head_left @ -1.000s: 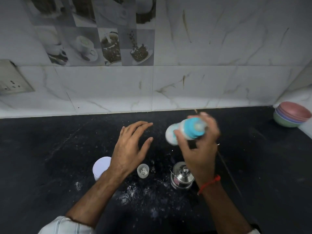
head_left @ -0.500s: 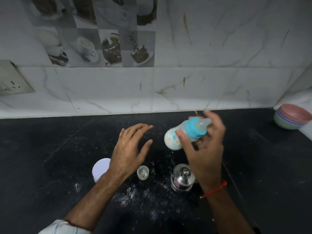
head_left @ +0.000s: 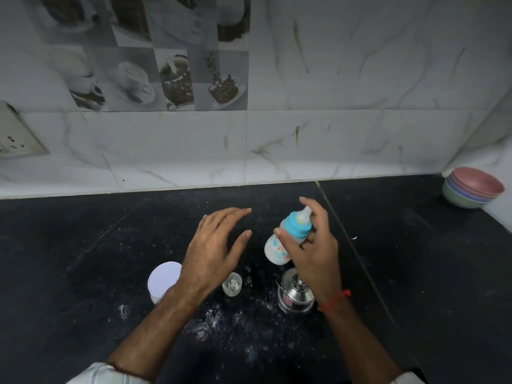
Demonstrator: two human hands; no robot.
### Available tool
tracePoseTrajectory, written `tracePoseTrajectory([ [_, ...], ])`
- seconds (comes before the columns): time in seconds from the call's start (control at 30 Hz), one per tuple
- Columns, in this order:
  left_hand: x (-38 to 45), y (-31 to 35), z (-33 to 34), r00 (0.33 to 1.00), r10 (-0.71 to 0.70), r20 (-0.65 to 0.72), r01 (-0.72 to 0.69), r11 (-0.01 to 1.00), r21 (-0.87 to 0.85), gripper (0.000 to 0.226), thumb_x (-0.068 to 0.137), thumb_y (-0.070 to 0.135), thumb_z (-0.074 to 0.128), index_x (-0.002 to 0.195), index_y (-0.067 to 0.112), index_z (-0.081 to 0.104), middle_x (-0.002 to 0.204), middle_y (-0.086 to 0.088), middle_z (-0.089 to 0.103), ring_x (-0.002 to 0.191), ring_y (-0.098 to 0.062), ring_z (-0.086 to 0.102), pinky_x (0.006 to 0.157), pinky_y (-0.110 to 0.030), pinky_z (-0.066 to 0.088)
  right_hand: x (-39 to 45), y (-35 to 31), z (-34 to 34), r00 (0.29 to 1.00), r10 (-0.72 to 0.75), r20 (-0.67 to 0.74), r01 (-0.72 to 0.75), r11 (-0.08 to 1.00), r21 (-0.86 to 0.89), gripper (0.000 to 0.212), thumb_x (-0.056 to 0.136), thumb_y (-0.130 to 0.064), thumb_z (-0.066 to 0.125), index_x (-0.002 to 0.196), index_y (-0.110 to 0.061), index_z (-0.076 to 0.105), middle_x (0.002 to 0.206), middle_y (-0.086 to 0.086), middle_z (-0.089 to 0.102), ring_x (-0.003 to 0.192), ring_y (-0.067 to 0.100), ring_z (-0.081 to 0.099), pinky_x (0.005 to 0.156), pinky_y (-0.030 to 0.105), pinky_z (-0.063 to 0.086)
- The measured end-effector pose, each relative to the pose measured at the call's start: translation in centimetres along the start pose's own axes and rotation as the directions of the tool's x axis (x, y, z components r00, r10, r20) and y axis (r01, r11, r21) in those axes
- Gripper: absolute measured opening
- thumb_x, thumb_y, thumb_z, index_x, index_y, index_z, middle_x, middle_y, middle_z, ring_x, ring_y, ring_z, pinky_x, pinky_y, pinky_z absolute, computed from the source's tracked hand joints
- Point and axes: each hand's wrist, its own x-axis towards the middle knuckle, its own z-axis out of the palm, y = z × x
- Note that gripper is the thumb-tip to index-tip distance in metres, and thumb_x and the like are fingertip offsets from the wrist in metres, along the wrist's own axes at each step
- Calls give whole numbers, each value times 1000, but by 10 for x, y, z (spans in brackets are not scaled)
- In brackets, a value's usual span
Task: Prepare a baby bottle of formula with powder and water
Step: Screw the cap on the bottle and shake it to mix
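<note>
Evidently the job is near its end: the baby bottle [head_left: 279,242], milky white inside with its blue collar and teat screwed on, is held tilted above the counter [head_left: 83,245], mid-depth, right of centre. The right hand [head_left: 313,245] has its fingers wrapped round the neck, likely shaking. The left hand [head_left: 213,250] hovers, fingers spread, empty. Spilled powder [head_left: 221,322] lies toward the front edge; wiping and capping remain.
</note>
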Motion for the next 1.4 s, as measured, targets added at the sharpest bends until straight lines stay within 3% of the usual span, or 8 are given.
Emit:
tracePoseTrajectory([
  [0.27,-5,29,14,918,-147,367,337,778,-530,53,104,57,37,152,39,45,138,11,65,118,-1,66,98,-31,59,1,-20,7,984,177,-30,-151,909,389,68,87,-11,79,140,-37,44,122,10,67,103,25,74,85,41,64],
  [0.47,10,48,8,747,-316,585,649,158,-744,62,100,62,35,140,22,60,100,-29,72,58,-34,64,50,-35,60,3,-32,0,958,53,281,-161,912,376,83,86,-2,76,143,-46,34,120,6,68,106,25,74,82,35,62],
  [0.6,17,51,-3,564,-152,811,810,-91,-580,83,99,75,27,133,9,63,68,-21,61,41,-22,54,59,-46,63,4,-34,-2,953,-7,304,-93,945,312,96,78,-11,87,142,-57,32,119,7,68,106,33,73,89,54,61],
  [0.77,24,40,3,636,-281,719,759,56,-649,90,87,87,23,137,21,60,91,-20,74,64,-32,69,64,-46,65,9,-51,-9,977,-101,188,48,963,266,91,79,-6,86,141,-49,36,121,-12,68,105,24,74,88,53,62],
  [0.97,16,10,-5,903,-387,185,427,769,-476,62,97,72,21,145,42,44,117,15,70,83,-6,73,77,-45,62,10,-43,-10,845,-480,-235,480,875,-62,92,76,-10,88,144,-26,29,144,-40,33,128,15,57,104,28,54],
  [1.07,15,6,-9,916,-383,122,395,802,-447,50,104,67,22,147,46,37,117,18,69,84,-2,72,76,-37,59,5,-16,0,983,-185,12,186,979,-81,88,79,-25,87,145,-48,33,142,-38,43,129,4,57,105,41,55],
  [1.3,7,6,-9,915,-385,117,395,803,-447,42,109,54,28,144,40,45,118,14,71,87,-5,73,74,-36,62,14,-41,-3,819,-512,-260,491,859,-143,92,74,-7,89,142,-42,37,143,-40,37,127,6,57,105,30,53],
  [1.4,4,12,-3,922,-354,157,385,793,-472,46,105,59,31,142,41,49,116,18,73,88,-6,75,83,-42,60,6,-13,5,998,-29,60,35,996,-88,81,79,-23,88,141,-45,41,129,-21,58,113,7,66,99,42,59],
])
